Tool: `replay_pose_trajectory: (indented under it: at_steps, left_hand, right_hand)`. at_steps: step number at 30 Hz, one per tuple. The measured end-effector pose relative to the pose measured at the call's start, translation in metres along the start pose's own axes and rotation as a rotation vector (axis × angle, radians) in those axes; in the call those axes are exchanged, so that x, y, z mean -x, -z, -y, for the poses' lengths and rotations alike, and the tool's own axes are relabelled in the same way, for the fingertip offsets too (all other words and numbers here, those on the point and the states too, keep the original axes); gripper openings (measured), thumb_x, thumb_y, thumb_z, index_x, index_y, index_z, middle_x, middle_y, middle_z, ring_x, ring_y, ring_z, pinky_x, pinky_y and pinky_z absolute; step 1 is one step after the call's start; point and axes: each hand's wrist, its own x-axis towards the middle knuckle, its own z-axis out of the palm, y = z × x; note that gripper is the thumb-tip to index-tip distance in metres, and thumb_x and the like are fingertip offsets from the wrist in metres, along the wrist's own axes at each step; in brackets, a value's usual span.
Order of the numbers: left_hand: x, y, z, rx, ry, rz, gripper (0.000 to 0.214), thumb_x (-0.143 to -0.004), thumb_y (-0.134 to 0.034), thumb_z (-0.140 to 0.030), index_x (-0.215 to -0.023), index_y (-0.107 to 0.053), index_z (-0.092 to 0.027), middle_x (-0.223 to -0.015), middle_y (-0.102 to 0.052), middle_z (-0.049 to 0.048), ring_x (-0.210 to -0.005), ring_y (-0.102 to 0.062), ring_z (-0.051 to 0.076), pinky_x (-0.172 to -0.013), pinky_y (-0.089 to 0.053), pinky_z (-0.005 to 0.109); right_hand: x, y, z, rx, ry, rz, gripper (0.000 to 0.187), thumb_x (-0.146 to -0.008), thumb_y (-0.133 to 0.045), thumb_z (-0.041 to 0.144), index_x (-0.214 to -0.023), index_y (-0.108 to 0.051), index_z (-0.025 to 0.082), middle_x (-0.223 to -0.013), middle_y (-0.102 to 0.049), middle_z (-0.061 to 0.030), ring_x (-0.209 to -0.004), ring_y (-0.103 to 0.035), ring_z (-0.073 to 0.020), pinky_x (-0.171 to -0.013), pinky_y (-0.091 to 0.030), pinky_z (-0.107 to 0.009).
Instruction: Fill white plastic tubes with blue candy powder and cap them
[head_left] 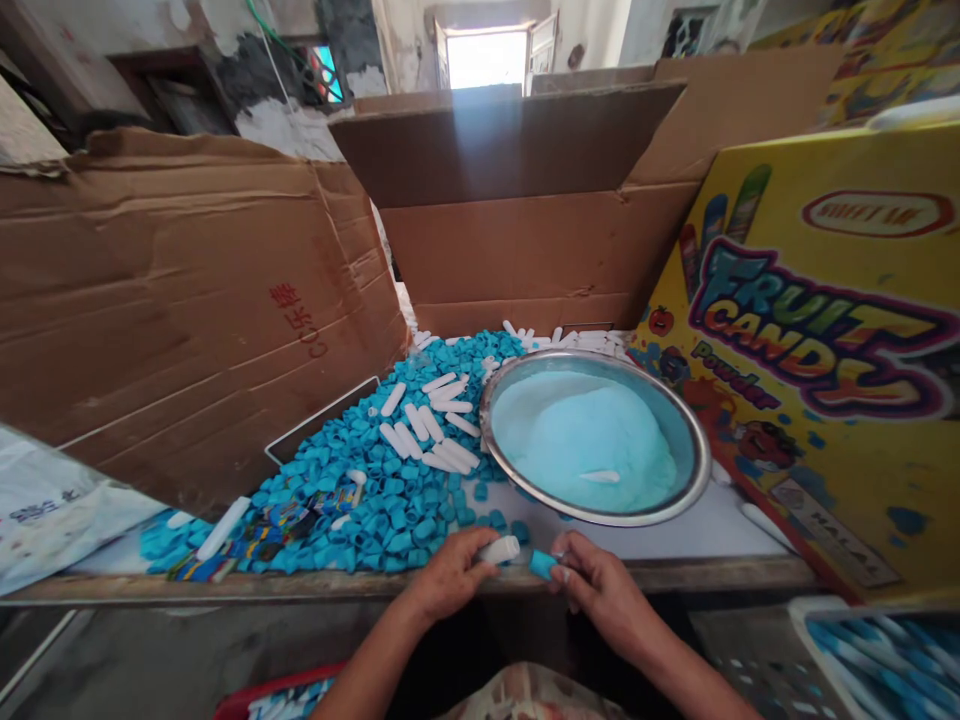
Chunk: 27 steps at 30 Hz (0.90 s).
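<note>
Near the table's front edge, my left hand grips a small white plastic tube with its threaded neck pointing right. Facing it, my right hand pinches a blue cap between thumb and fingers. A small gap separates cap and tube neck. Behind my hands stands a round metal bowl holding pale blue powder, with a small white scoop-like piece lying on the powder. To the left spreads a heap of blue caps, and several white tubes rest on top.
Cardboard walls enclose the table at left and back. A yellow fruit candy box stands at right. Below are a red-rimmed container at left and a white tray of blue-and-white pieces at right. Printed wrappers lie among the caps.
</note>
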Motion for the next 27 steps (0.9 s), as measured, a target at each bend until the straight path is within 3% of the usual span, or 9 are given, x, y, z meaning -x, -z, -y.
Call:
replay_pose_trajectory:
  at_steps: [5,10,16,23,27]
  left_hand:
    - [-0.004,-0.003,-0.009,-0.056,-0.085,0.125,0.022,-0.073,-0.051,-0.012,-0.091,-0.062,-0.019,-0.091,-0.064,0.0017,-0.088,-0.056,0.017,-0.078,-0.041,0.024]
    - [-0.002,-0.003,-0.015,-0.191,-0.069,0.178,0.021,-0.075,-0.051,-0.012,-0.091,-0.063,-0.019,-0.088,-0.064,0.0022,-0.085,-0.057,0.019,-0.075,-0.040,0.024]
    - [0.001,-0.006,-0.016,-0.289,-0.064,0.177,0.023,-0.076,-0.053,-0.013,-0.096,-0.062,-0.019,-0.091,-0.064,0.0041,-0.086,-0.057,0.019,-0.075,-0.041,0.025]
    - [0.002,-0.020,-0.021,-0.359,-0.057,0.153,0.024,-0.074,-0.050,-0.008,-0.092,-0.062,-0.018,-0.094,-0.065,0.0076,-0.089,-0.058,0.023,-0.077,-0.042,0.027]
    - [0.000,-0.025,-0.019,-0.364,-0.049,0.171,0.018,-0.075,-0.053,-0.015,-0.091,-0.060,-0.018,-0.095,-0.066,0.0085,-0.089,-0.060,0.024,-0.076,-0.044,0.028]
  right_hand:
    - [0.004,0.008,0.005,0.014,0.019,0.000,0.008,-0.072,-0.045,0.026,-0.077,-0.045,0.020,-0.059,-0.055,0.0037,-0.047,-0.045,-0.0097,-0.047,-0.035,-0.021]
    - [0.005,0.009,0.005,-0.030,-0.010,0.022,0.008,-0.070,-0.046,0.026,-0.076,-0.044,0.020,-0.056,-0.053,0.0046,-0.045,-0.044,-0.0094,-0.046,-0.034,-0.020]
    - [0.005,0.008,0.000,-0.052,-0.051,0.097,0.009,-0.068,-0.045,0.021,-0.077,-0.046,0.019,-0.055,-0.053,0.0051,-0.043,-0.040,-0.0085,-0.045,-0.031,-0.020]
    - [0.002,0.009,0.000,0.102,-0.009,0.045,0.009,-0.065,-0.044,0.012,-0.065,-0.043,0.020,-0.054,-0.048,0.0048,-0.052,-0.043,-0.0108,-0.052,-0.032,-0.022]
    - [0.000,0.009,-0.001,0.156,0.029,0.041,0.007,-0.068,-0.044,0.014,-0.064,-0.044,0.020,-0.057,-0.046,0.0046,-0.059,-0.044,-0.0119,-0.057,-0.033,-0.022]
